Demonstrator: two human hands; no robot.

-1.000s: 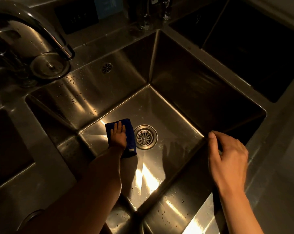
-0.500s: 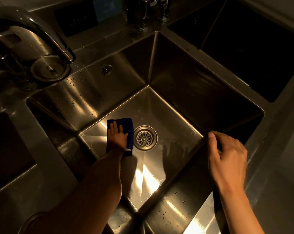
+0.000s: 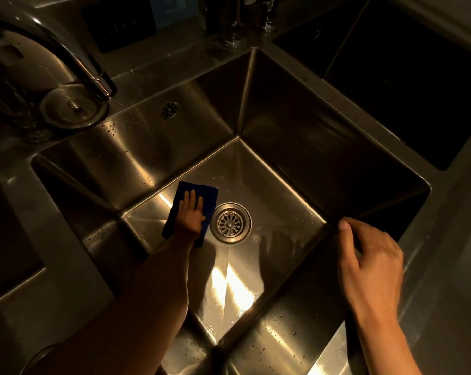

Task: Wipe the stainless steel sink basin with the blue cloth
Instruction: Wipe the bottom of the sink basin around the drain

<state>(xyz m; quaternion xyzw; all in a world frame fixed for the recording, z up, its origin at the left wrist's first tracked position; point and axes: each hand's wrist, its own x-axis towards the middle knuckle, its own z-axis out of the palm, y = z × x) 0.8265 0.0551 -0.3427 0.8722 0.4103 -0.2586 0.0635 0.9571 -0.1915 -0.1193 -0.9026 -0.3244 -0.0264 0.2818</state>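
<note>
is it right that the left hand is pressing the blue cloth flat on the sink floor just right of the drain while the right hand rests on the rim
Not quite. In the head view the left hand presses the blue cloth flat on the sink floor just left of the drain, not right of it. The right hand does rest on the rim.

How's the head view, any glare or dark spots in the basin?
Head view: dim, warm light; bright glare streaks on the sink floor nearest the camera; right wall in deep shadow; blue cloth under the left hand still readable; wide-angle bending at edges.
</note>
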